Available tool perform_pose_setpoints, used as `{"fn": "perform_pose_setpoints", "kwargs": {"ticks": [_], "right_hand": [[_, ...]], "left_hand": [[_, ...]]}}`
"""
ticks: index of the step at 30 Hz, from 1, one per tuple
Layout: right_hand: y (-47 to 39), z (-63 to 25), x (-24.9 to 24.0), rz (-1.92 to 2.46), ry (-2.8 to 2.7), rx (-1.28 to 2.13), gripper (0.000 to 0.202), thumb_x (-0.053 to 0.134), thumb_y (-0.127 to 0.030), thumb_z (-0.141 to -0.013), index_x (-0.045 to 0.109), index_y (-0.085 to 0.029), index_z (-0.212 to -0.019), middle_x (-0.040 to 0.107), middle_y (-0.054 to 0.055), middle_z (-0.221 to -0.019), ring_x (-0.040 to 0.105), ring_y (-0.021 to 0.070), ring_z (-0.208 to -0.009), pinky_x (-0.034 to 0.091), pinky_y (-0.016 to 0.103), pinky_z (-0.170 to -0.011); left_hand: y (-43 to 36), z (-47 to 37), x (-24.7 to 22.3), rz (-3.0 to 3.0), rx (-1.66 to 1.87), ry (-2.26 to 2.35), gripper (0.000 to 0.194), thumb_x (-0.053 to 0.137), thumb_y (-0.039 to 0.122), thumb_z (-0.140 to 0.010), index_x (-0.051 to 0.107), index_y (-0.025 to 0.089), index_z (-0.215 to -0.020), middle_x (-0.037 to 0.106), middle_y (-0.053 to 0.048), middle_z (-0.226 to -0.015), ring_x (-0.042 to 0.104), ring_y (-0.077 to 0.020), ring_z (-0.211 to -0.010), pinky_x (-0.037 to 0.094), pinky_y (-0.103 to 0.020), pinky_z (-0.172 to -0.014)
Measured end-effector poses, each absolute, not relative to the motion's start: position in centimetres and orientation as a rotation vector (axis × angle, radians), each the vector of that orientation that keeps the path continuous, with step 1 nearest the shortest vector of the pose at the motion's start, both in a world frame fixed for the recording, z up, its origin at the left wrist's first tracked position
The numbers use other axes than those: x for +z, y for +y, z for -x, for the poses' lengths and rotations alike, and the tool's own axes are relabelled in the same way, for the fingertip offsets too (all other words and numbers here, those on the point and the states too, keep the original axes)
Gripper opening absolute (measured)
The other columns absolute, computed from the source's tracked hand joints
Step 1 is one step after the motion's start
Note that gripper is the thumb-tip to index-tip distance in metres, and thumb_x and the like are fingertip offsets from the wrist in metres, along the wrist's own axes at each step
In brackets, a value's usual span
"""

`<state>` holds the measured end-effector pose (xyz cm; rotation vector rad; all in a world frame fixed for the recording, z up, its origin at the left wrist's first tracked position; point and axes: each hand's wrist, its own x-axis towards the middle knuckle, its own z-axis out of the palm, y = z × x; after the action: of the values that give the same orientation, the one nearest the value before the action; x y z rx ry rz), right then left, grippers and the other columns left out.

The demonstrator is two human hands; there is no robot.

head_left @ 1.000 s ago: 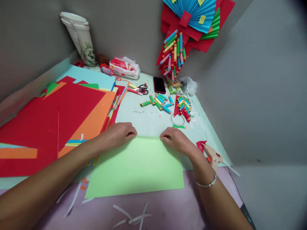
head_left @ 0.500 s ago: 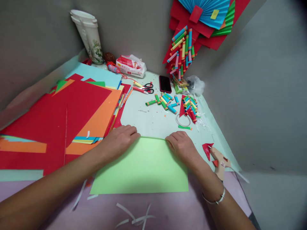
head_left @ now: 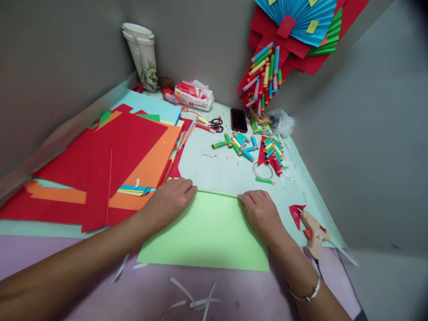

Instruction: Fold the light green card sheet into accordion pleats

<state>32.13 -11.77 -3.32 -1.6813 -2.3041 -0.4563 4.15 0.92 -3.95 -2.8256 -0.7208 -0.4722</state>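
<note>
A light green sheet of paper point(head_left: 203, 236) lies in front of me, with what looks like a narrow fold along its far edge. My left hand point(head_left: 174, 198) has its fingers closed on the left part of that edge. On the right part, my right hand point(head_left: 259, 207) grips the same edge, its thumb tucked underneath and out of sight. Between the hands a short stretch of the edge shows. To the right of my right hand lies a beige glue gun point(head_left: 314, 232), its nozzle on a red paper scrap point(head_left: 295, 217).
At left is a pile of coloured paper point(head_left: 90, 169). Farther back are scissors point(head_left: 217, 125), a phone point(head_left: 238, 120), several paper rolls point(head_left: 240, 145), a metal ring point(head_left: 254, 171) and a tissue pack point(head_left: 194, 95). A paper-fan decoration point(head_left: 290, 26) stands against the wall. White strips point(head_left: 200, 303) lie nearest me.
The view has turned a little to the left, so everything sits farther right in it. My hands are slightly farther apart along the folded edge, both still closed on the paper.
</note>
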Motion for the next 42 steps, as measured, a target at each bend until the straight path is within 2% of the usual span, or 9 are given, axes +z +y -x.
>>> {"fn": "perform_pose_setpoints", "kwargs": {"ticks": [10,22,32,42], "right_hand": [[-12.8,-32.9,-4.2,1.78,-2.263,-0.493,0.021,0.05,-0.008,-0.095,0.066,-0.016,-0.106,0.066,0.008,-0.092,0.053,0.0217,-0.084,0.041,0.036,-0.083],[-13.3,-32.8,-4.4,1.743,-2.255,-0.545,0.025,0.047,-0.006,-0.095,0.063,-0.015,-0.112,0.066,0.008,-0.094,0.053,0.021,-0.084,0.043,0.036,-0.082],[-13.5,-32.0,-4.0,1.771,-2.22,-0.561,0.025,0.046,-0.005,-0.096,0.063,-0.013,-0.111,0.066,0.009,-0.094,0.053,0.0214,-0.085,0.042,0.036,-0.083],[-13.9,-31.8,-4.3,1.801,-2.205,-0.578,0.023,0.044,-0.008,-0.099,0.062,-0.012,-0.112,0.064,0.01,-0.095,0.053,0.0219,-0.087,0.041,0.036,-0.085]], "left_hand": [[-0.5,-4.6,-4.1,2.754,-0.415,-0.835,0.027,0.046,0.002,-0.09,0.067,0.013,-0.104,0.065,-0.009,-0.09,0.059,-0.0222,-0.083,0.047,-0.034,-0.069],[-1.0,-4.4,-4.2,2.691,-0.378,-0.878,0.023,0.05,0.004,-0.09,0.065,0.013,-0.105,0.066,-0.008,-0.09,0.059,-0.021,-0.082,0.046,-0.032,-0.068],[-1.0,-3.5,-2.4,2.727,-0.284,-0.926,0.023,0.05,0.002,-0.091,0.064,0.011,-0.107,0.067,-0.008,-0.092,0.062,-0.0215,-0.083,0.047,-0.032,-0.065],[-0.9,-3.3,-2.7,2.761,-0.212,-0.906,0.025,0.053,0.003,-0.09,0.065,0.01,-0.111,0.068,-0.008,-0.097,0.062,-0.0217,-0.088,0.05,-0.031,-0.073]]}}
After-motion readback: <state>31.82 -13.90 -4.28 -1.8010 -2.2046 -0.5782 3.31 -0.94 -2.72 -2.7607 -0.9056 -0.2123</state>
